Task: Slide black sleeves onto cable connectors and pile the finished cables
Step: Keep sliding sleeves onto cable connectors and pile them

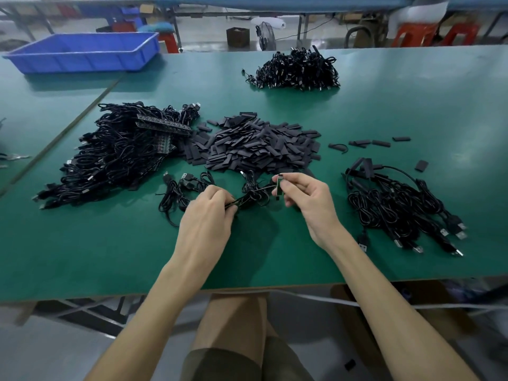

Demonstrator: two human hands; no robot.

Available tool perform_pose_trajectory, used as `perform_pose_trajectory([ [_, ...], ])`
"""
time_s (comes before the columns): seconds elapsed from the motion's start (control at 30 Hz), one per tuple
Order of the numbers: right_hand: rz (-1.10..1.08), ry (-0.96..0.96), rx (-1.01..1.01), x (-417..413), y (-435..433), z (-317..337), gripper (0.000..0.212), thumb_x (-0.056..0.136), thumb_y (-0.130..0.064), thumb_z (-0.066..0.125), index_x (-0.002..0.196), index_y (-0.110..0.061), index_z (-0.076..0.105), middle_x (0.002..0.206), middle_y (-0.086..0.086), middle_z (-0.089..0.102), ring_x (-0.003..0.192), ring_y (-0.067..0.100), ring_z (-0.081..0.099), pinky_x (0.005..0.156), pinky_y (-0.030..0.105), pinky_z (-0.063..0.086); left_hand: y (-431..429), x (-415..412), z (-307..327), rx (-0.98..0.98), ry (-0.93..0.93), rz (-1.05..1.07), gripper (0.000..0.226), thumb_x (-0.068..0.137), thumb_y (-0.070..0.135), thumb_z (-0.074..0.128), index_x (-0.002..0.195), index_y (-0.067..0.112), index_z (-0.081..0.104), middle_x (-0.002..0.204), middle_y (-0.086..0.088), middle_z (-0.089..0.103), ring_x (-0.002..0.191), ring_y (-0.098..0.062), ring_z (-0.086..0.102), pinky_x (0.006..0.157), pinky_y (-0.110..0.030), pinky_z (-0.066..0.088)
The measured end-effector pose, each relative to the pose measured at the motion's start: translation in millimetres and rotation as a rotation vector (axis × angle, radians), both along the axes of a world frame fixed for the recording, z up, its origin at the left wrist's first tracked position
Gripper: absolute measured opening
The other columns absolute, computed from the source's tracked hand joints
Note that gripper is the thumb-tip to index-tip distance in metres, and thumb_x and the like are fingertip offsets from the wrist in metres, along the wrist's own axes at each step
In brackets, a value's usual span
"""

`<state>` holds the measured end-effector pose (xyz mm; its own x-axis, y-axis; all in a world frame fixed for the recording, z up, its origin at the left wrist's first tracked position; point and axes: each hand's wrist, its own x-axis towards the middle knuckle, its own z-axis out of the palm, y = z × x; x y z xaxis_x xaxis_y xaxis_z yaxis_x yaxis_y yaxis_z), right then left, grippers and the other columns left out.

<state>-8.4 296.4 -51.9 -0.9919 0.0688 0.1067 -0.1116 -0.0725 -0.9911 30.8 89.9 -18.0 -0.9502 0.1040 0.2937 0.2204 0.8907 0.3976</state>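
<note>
Black cable (254, 192) bunches between your hands, low over the green mat (110, 257). Your right hand (305, 198) pinches its connector (279, 185) upright. Your left hand (210, 210) curls round a black piece (233, 204) (fingers hide most of it).

no legible text, labels or numbers anywhere in frame, connector (279, 185) in right hand (308, 200) at centre too small to read, blue crate (82, 56) upper left unreadable
</note>
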Motion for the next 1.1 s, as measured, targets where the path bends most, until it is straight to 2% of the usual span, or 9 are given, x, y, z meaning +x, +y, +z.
perform_pose_trajectory([
  [0.07,-0.016,-0.006,-0.045,-0.1,-0.6,0.4,0.015,0.101,-0.006,0.064,0.108,-0.012,0.076,0.091,0.004,0.079,0.075,0.010,0.062,0.067,0.023,0.051,-6.0,2.3,0.8,-0.011,0.002,-0.011,0.013,0.100,0.017,0.063,0.104,0.005,0.068,0.123,-0.002,0.062,0.106,-0.024,0.058,0.091,-0.039,0.048],
  [0.2,-0.102,-0.052,-0.194,-0.3,1.4,2.9,0.017,0.103,-0.006,0.059,0.107,-0.009,0.075,0.085,0.001,0.073,0.076,0.013,0.057,0.065,0.024,0.049,-17.6,4.3,1.5,-0.027,-0.031,0.013,0.004,0.098,0.006,0.062,0.098,0.007,0.066,0.121,0.000,0.063,0.104,-0.023,0.058,0.078,-0.031,0.045],
  [0.33,-0.176,-0.113,-0.423,-1.9,2.4,5.9,0.017,0.104,-0.004,0.056,0.105,-0.007,0.073,0.083,-0.001,0.065,0.068,0.009,0.053,0.059,0.023,0.048,-34.9,6.5,2.2,-0.106,-0.056,0.073,0.021,0.090,-0.010,0.062,0.099,0.008,0.068,0.113,-0.003,0.065,0.103,-0.024,0.060,0.086,-0.033,0.043],
  [0.43,-0.174,-0.102,-0.375,-3.3,1.4,4.8,0.015,0.105,-0.008,0.057,0.104,-0.008,0.072,0.079,-0.003,0.065,0.067,0.007,0.054,0.060,0.023,0.049,-44.7,7.1,1.9,-0.199,-0.054,0.146,0.015,0.096,0.004,0.062,0.109,0.009,0.066,0.114,-0.005,0.063,0.108,-0.027,0.057,0.098,-0.036,0.033],
  [0.57,-0.198,-0.103,-0.395,-5.3,3.2,2.1,0.016,0.105,-0.018,0.060,0.112,-0.006,0.069,0.083,-0.003,0.057,0.069,0.007,0.050,0.064,0.023,0.047,-34.1,7.0,1.1,-0.156,0.022,0.047,0.031,0.098,0.025,0.063,0.128,0.017,0.059,0.132,0.001,0.054,0.124,-0.022,0.047,0.111,-0.036,0.019],
  [0.73,-0.212,-0.111,-0.423,-5.1,2.8,2.8,0.056,0.091,-0.048,0.066,0.125,-0.003,0.065,0.095,-0.004,0.056,0.068,0.005,0.051,0.067,0.022,0.050,4.6,-7.2,-5.6,-0.250,0.050,-0.277,0.045,0.104,0.033,0.053,0.146,0.018,0.049,0.151,0.005,0.047,0.141,-0.016,0.039,0.122,-0.032,0.013],
  [0.9,-0.224,-0.088,-0.275,-5.4,2.4,-1.3,0.029,0.097,-0.008,0.070,0.126,-0.008,0.067,0.102,-0.003,0.062,0.087,0.007,0.058,0.074,0.023,0.049,7.9,-17.3,-24.6,-0.369,0.076,-0.160,0.047,0.106,0.038,0.045,0.149,0.018,0.046,0.157,0.003,0.041,0.143,-0.018,0.039,0.121,-0.036,0.022],
  [1.0,-0.212,-0.075,-0.279,-4.6,3.6,-3.5,0.023,0.100,-0.001,0.063,0.118,-0.012,0.074,0.094,0.000,0.060,0.084,0.009,0.054,0.072,0.022,0.050,-8.3,-18.5,-27.3,-0.332,0.094,-0.021,0.038,0.105,0.031,0.050,0.140,0.017,0.055,0.148,0.002,0.051,0.134,-0.022,0.049,0.113,-0.039,0.032],
  [1.1,-0.203,-0.053,-0.304,-5.2,3.1,-4.6,0.028,0.101,-0.002,0.062,0.126,-0.008,0.071,0.094,-0.001,0.066,0.088,0.009,0.060,0.075,0.022,0.052,-20.1,-19.7,-28.3,-0.340,0.067,0.120,0.030,0.101,0.021,0.055,0.128,0.009,0.061,0.137,-0.007,0.057,0.122,-0.030,0.053,0.107,-0.042,0.034],
])
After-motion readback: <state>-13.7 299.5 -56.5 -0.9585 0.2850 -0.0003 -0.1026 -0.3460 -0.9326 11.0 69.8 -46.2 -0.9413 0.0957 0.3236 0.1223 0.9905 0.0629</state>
